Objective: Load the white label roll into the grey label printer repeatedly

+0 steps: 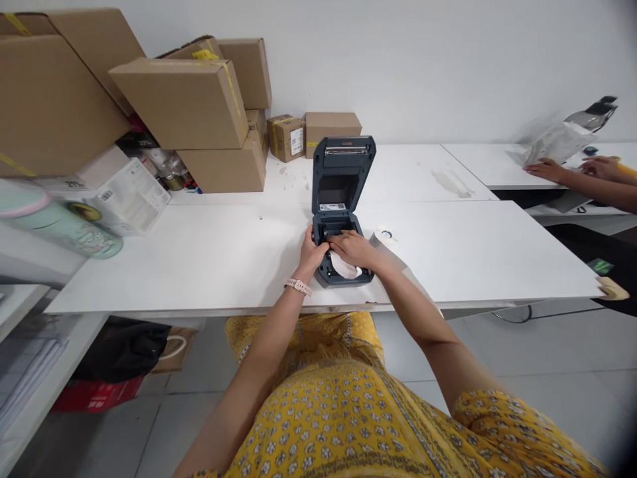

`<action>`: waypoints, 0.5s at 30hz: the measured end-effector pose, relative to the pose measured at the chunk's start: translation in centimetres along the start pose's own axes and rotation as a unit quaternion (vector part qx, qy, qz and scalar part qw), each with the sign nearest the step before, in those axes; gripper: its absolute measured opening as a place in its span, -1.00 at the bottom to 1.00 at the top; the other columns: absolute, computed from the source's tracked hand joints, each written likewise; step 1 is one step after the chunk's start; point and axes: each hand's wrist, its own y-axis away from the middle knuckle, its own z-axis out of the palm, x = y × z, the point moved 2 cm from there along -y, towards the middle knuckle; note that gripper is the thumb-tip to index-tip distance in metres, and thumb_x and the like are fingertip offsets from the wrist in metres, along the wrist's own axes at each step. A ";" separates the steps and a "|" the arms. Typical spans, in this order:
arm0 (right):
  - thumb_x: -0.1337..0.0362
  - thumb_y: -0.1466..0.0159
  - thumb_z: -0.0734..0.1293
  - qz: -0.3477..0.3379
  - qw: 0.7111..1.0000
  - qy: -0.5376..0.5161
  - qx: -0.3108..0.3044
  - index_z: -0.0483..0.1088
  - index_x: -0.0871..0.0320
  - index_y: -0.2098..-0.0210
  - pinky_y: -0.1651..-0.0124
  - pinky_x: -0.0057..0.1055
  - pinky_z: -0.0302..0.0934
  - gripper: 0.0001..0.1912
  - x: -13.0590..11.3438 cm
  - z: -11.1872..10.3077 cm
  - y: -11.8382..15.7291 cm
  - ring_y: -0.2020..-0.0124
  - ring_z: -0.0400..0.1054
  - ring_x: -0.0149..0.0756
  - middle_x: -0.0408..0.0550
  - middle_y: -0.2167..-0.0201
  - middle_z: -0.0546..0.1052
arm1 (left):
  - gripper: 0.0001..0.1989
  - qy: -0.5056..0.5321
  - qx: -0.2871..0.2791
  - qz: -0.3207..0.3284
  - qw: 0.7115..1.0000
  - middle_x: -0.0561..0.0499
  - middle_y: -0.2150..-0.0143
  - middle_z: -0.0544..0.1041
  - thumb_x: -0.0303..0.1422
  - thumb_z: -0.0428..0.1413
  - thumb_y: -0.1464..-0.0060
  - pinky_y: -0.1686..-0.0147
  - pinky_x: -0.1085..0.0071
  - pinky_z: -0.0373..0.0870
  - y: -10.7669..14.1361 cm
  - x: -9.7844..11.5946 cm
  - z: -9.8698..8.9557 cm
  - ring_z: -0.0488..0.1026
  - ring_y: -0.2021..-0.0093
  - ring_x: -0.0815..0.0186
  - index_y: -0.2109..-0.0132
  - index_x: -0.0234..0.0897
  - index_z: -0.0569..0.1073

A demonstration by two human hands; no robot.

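Observation:
A dark blue-grey label printer (342, 265) stands on the white table with its lid (341, 174) raised. My left hand (311, 255) grips the printer's left side, fingers on the outer wall and thumb over the inner edge. Inside the open bay is my right hand (352, 248), its fingers bent close together near my left thumb; what they hold is hidden. A curled piece of white label paper (343, 267) shows under the right palm. Just right of the printer lies a roll of white labels (386, 236), with a strip running under my right forearm.
Cardboard boxes (179, 99) are stacked at the back left, and two smaller ones stand by the wall. A mint-green bottle (84, 226) leans into view at left. On the far right, another person's hands (547, 170) rest by a plastic-wrapped item (560, 143).

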 end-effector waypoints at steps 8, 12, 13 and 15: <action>0.18 -0.56 0.02 0.002 0.991 -0.086 0.107 0.30 0.25 -0.37 -0.45 0.04 0.09 -0.47 -1.4 1.5 5.0 -0.36 0.34 -0.06 0.14 -0.35 0.43 | -0.14 0.006 -0.006 0.008 1.000 -0.13 -0.32 0.46 -0.55 0.19 0.14 -0.43 0.05 0.19 0.6 0.7 0.0 0.34 -0.37 0.02 -0.37 -0.21 0.30; 0.16 -0.56 0.01 -0.025 0.991 -0.091 0.099 0.25 0.15 -0.42 -0.46 0.08 0.09 -0.46 -1.1 1.2 5.4 -0.40 0.29 -0.09 0.10 -0.38 0.40 | -0.13 0.014 -0.013 0.003 1.000 -0.13 -0.33 0.45 -0.54 0.19 0.14 -0.43 0.04 0.19 0.7 1.0 0.0 0.32 -0.39 0.02 -0.38 -0.19 0.29; 0.16 -0.56 0.01 -0.028 0.991 -0.090 0.097 0.24 0.13 -0.42 -0.46 0.08 0.09 -0.46 -1.0 1.1 5.4 -0.41 0.28 -0.10 0.10 -0.39 0.39 | -0.13 0.017 -0.015 0.003 1.000 -0.14 -0.33 0.45 -0.54 0.19 0.14 -0.42 0.04 0.19 0.8 1.0 0.0 0.32 -0.39 0.01 -0.38 -0.20 0.29; 0.14 -0.56 0.00 -0.030 0.991 -0.085 0.094 0.23 0.13 -0.43 -0.46 0.08 0.09 -0.45 -0.9 1.1 5.5 -0.41 0.27 -0.10 0.10 -0.39 0.38 | -0.13 0.022 -0.015 0.003 1.000 -0.14 -0.34 0.44 -0.54 0.19 0.15 -0.42 0.05 0.19 0.8 1.1 0.0 0.32 -0.39 0.01 -0.38 -0.21 0.29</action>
